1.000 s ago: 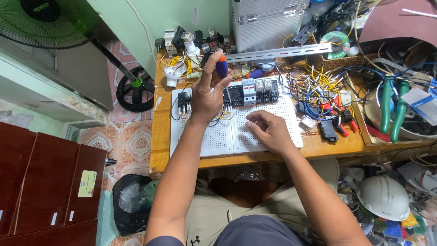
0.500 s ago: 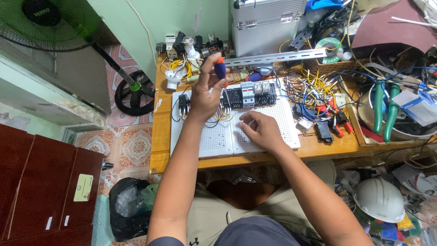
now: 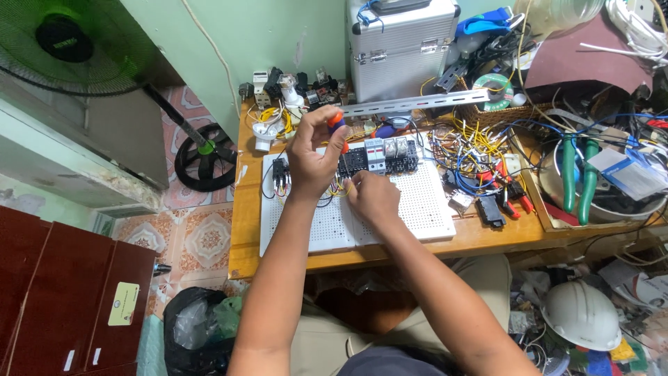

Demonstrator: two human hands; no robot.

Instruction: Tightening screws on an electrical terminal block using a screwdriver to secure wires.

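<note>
In the head view, a screwdriver with an orange and blue handle [image 3: 337,125] is gripped in the left hand [image 3: 314,157], whose fingers are clamped round it above the row of black and grey modules [image 3: 379,156] mounted on the white perforated board [image 3: 424,209]. The right hand [image 3: 372,196] is set just near of that row, fingers drawn together at the wires by the modules; whether a wire is actually pinched cannot be told, since the fingertips are hidden. The board lies on the wooden bench [image 3: 245,230], with a tangle of yellow and blue wires [image 3: 473,150] to its right and red-handled pliers [image 3: 511,188] beyond. The step is judged best done with the driver kept upright over the terminal, the wire held steady beneath, and turning pressure kept light so that the tip is not slipped onto neighbouring terminals.
</note>
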